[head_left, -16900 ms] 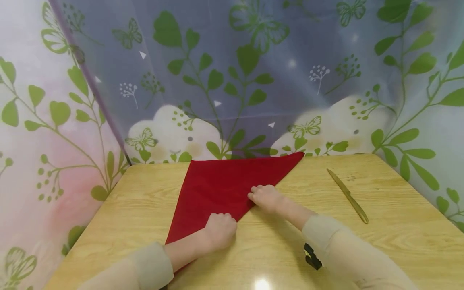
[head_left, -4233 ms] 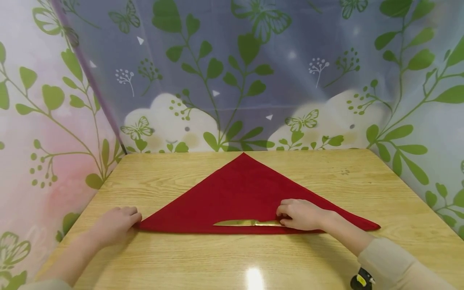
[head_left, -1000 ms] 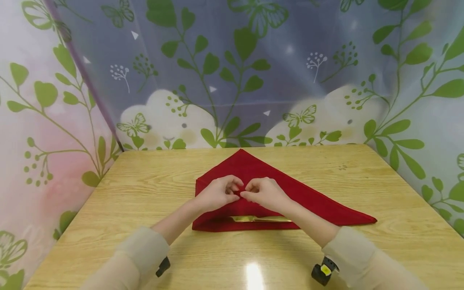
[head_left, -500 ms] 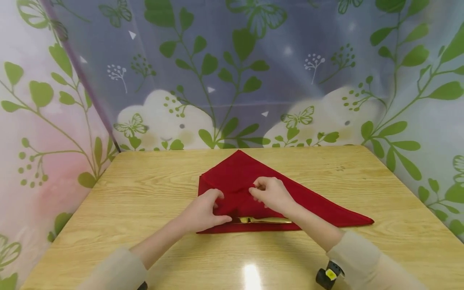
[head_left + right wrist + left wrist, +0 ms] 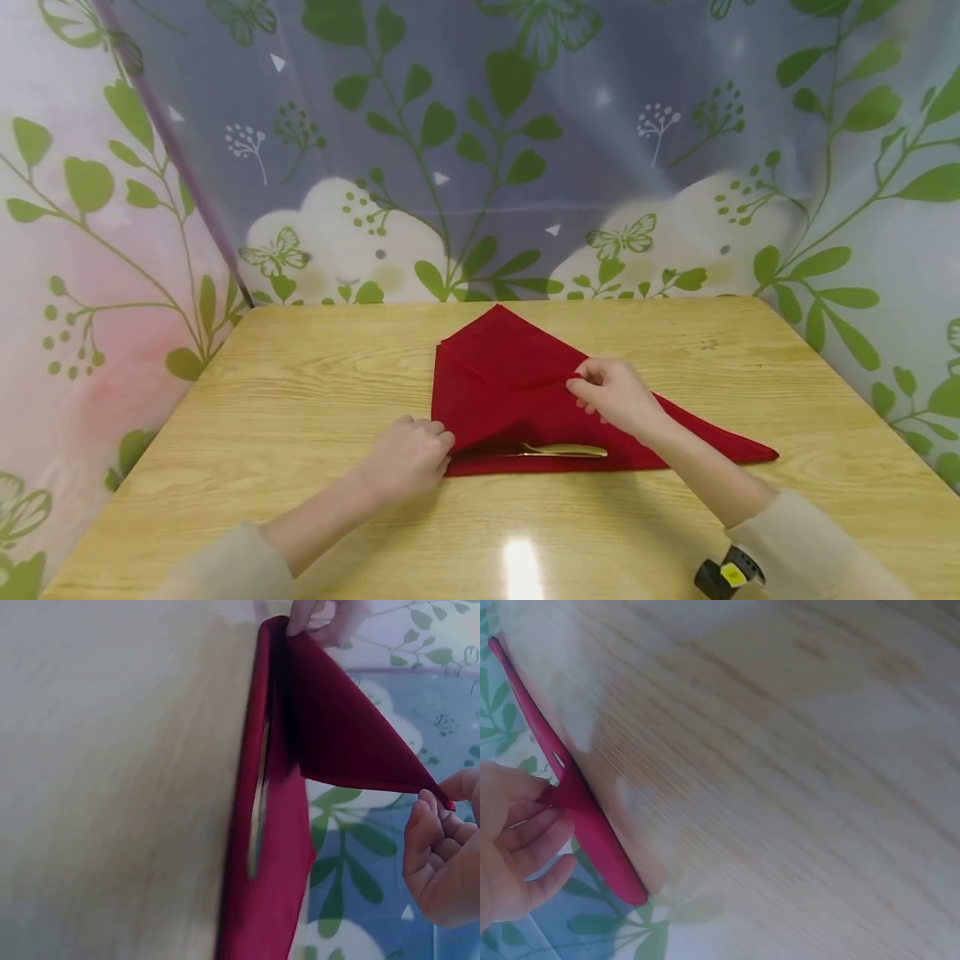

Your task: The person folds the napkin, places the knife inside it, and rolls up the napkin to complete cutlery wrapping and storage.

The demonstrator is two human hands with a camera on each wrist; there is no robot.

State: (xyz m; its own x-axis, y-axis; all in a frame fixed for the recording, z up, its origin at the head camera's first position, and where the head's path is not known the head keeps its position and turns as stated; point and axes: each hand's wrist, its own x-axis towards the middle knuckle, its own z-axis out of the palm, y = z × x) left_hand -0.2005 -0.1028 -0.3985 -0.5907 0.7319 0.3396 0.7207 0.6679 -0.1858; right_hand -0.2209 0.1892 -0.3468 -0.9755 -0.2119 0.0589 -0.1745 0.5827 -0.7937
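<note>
A red cloth napkin [image 5: 495, 367] lies on the table, its left side folded over toward the right. My left hand [image 5: 411, 457] grips the fold at the front left corner. My right hand [image 5: 617, 397] pinches the tip of the folded flap and holds it raised; the right wrist view shows this flap [image 5: 345, 727] stretched between both hands. A golden table knife [image 5: 566, 451] lies on the napkin near its front edge, its blade end hidden under the flap. In the left wrist view, fingers [image 5: 544, 836] pinch the red cloth.
The wooden table [image 5: 315, 367] extends around the napkin on all sides. A printed curtain [image 5: 480, 150] with leaves and butterflies closes off the back and both sides. The napkin's right point [image 5: 761, 454] lies out flat.
The left fold has moved right, covering more of the knife's blade end. My left hand has gone down to the front left corner, while my right hand has drawn the flap's tip rightward.
</note>
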